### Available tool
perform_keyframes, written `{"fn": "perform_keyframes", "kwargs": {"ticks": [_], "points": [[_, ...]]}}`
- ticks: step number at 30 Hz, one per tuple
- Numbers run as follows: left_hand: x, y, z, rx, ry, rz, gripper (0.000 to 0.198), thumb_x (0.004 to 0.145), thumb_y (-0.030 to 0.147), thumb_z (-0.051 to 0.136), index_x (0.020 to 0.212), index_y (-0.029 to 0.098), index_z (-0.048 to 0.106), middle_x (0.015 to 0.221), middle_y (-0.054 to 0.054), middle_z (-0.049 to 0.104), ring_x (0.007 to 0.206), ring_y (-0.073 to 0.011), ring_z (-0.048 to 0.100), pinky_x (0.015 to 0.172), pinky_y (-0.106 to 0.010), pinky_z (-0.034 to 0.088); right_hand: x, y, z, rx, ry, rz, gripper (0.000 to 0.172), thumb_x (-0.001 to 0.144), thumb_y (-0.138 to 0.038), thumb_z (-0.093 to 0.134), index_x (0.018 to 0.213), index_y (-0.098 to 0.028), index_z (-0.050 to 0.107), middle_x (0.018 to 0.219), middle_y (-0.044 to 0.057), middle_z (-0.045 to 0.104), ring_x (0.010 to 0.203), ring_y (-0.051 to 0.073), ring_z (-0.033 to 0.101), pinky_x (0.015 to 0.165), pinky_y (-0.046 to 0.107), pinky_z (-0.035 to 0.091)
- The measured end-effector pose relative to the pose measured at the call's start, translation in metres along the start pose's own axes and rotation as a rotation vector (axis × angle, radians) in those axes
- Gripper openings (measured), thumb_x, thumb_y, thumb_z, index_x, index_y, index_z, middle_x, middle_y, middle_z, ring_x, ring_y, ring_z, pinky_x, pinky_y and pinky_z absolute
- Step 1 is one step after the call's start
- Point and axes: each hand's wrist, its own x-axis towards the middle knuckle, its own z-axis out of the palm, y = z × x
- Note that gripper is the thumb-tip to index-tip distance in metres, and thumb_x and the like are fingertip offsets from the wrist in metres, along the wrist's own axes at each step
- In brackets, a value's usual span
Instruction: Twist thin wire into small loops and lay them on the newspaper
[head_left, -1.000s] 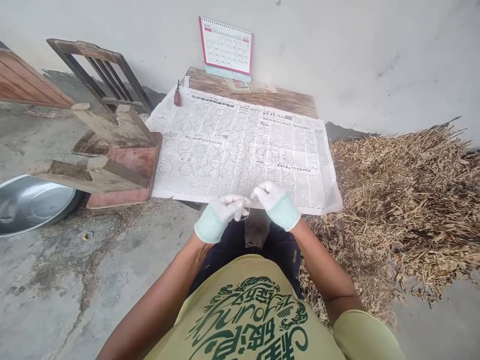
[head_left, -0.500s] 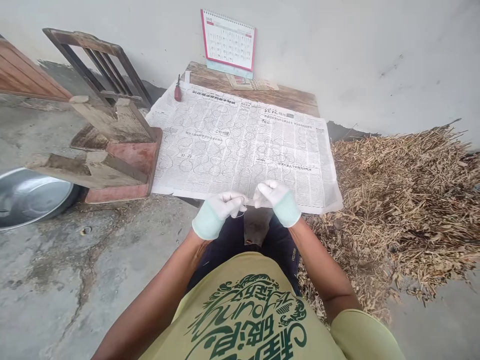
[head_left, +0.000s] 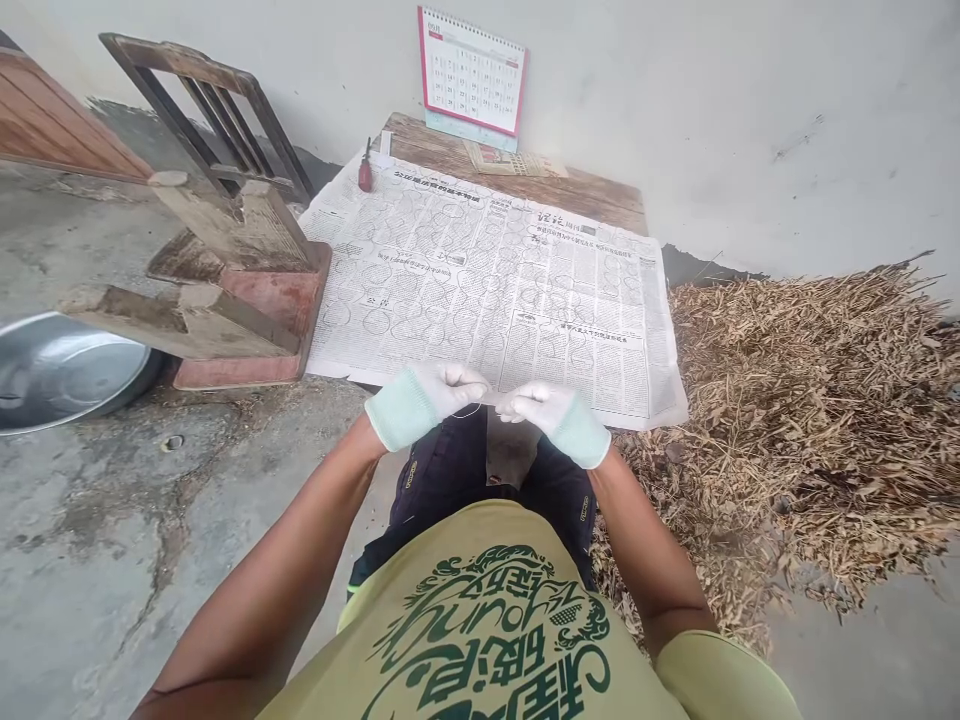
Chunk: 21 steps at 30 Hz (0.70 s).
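My left hand (head_left: 429, 400) and my right hand (head_left: 551, 420) wear white gloves with pale green cuffs and are held close together above my lap, at the near edge of a spread newspaper (head_left: 487, 290). A thin pale wire or thread (head_left: 469, 410) curves between them. Its fine loop hangs below my left fingertips, and its other end seems pinched in my right fingers. The material is too fine to identify. The newspaper lies on a worn wooden table (head_left: 585, 200).
A red-handled screwdriver (head_left: 365, 168) and a folded paper (head_left: 514, 160) lie at the table's far end, below a wall calendar (head_left: 472, 70). An overturned wooden chair (head_left: 232, 210) stands left, beside a metal basin (head_left: 67, 370). Dry stalks (head_left: 810, 420) are heaped right on the concrete floor (head_left: 127, 520).
The view has tilted, shifting the scene upward. My hands have spread slightly apart, with the left hand turning outward and the thin strand drawn between them.
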Motion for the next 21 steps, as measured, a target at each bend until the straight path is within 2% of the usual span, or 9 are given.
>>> {"fn": "perform_keyframes", "kwargs": {"ticks": [5,11,15,21], "points": [[0.005,0.0,-0.002,0.001,0.081,-0.033,0.024,0.066,0.045,0.082,0.064,0.023,0.073,0.063,-0.001,0.07,0.055,-0.0148,0.055,0.052,-0.025,0.04,-0.001,0.008,0.002,0.048,-0.05,0.036,0.019,0.088,-0.022,0.059,0.084,-0.017,0.076,0.085,0.004,0.079,0.075,0.014,0.074,0.076,0.029,0.06],[0.0,0.006,-0.001,-0.084,0.171,-0.013,0.041,0.072,0.058,0.079,0.064,0.02,0.067,0.049,0.003,0.054,0.046,-0.0109,0.043,0.046,-0.024,0.034,-0.001,0.013,0.015,0.128,-0.086,0.122,0.013,0.086,-0.02,0.063,0.082,-0.017,0.075,0.085,0.004,0.079,0.073,0.014,0.074,0.074,0.028,0.06],[-0.003,0.014,0.001,-0.129,0.181,0.008,0.04,0.076,0.057,0.076,0.066,0.019,0.069,0.051,0.0,0.057,0.049,-0.0122,0.047,0.05,-0.025,0.039,-0.003,0.009,0.022,0.094,-0.114,0.177,0.014,0.085,-0.018,0.065,0.078,-0.018,0.076,0.08,0.003,0.079,0.074,0.014,0.074,0.075,0.027,0.06],[0.002,0.018,0.007,-0.214,0.188,-0.01,0.04,0.074,0.057,0.078,0.067,0.019,0.07,0.06,-0.004,0.065,0.052,-0.0135,0.052,0.054,-0.028,0.044,-0.006,0.014,0.03,0.074,-0.162,0.167,0.015,0.084,-0.019,0.063,0.079,-0.019,0.078,0.079,0.003,0.078,0.074,0.015,0.074,0.075,0.027,0.059]]}}
